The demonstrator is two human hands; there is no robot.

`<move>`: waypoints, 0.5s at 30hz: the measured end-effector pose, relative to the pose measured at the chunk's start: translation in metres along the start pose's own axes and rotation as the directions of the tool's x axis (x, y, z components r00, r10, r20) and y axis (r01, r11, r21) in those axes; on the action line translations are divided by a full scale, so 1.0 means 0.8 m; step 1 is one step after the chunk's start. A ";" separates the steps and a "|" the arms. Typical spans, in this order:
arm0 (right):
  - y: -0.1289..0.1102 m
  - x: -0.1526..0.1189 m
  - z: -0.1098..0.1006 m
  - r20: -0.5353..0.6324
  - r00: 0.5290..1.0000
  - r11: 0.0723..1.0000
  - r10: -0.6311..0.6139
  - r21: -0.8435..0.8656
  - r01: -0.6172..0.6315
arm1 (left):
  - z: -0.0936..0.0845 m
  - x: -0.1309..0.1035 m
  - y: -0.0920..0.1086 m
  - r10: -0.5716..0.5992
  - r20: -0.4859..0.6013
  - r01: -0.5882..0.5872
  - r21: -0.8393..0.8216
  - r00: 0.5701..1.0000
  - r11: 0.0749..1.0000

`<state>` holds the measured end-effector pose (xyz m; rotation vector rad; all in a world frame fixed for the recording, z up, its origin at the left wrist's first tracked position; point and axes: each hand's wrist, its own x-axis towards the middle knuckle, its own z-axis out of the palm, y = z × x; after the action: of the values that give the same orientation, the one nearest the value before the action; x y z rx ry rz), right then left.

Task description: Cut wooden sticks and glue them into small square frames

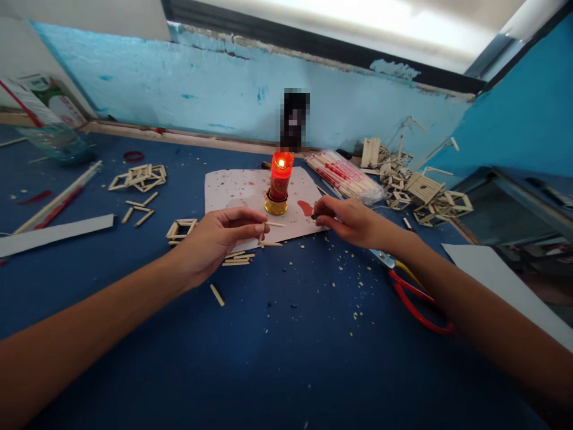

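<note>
A lit red candle (280, 179) stands in a gold holder on a white paper (233, 185) spotted with red wax. In front of it and to the left, my left hand (235, 230) pinches thin wooden sticks (274, 224) that meet at an angle. My right hand (342, 218) is right of the candle, fingertips closed on a small dark piece (314, 216), too small to name, above the paper's right part. Short cut sticks (237, 261) lie below my left hand. Beside it is a small wooden frame (183, 227), partly hidden by the hand.
Red-handled scissors (418, 292) lie under my right forearm. Stick constructions (425, 191) stand at the right, near a bag of red and white sticks (342, 176). More stick frames (141, 177), a paper strip (58, 234) and a plastic container (60, 143) are on the left.
</note>
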<state>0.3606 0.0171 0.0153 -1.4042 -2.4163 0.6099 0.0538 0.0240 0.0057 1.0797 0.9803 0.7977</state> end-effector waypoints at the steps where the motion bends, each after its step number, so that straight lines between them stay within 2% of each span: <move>1: 0.002 -0.001 -0.001 -0.007 1.000 0.999 0.012 0.039 -0.011 | 0.000 0.000 0.000 0.003 0.003 -0.003 0.005 1.000 1.000; 8: 0.014 0.004 -0.002 -0.137 0.984 0.943 0.112 0.327 -0.062 | 0.001 -0.001 0.000 0.015 0.013 -0.016 0.059 1.000 0.998; 11: 0.016 0.007 -0.007 -0.229 0.956 0.896 0.181 0.439 -0.065 | 0.002 -0.002 0.001 0.008 0.013 -0.009 0.070 1.000 0.997; 15: 0.018 0.003 -0.012 -0.375 0.894 0.852 0.244 0.524 -0.012 | 0.003 -0.003 0.001 0.007 0.019 -0.009 0.070 1.000 0.998</move>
<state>0.3744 0.0275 0.0165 -1.3033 -1.6577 0.8019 0.0548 0.0215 0.0076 1.1497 0.9951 0.7634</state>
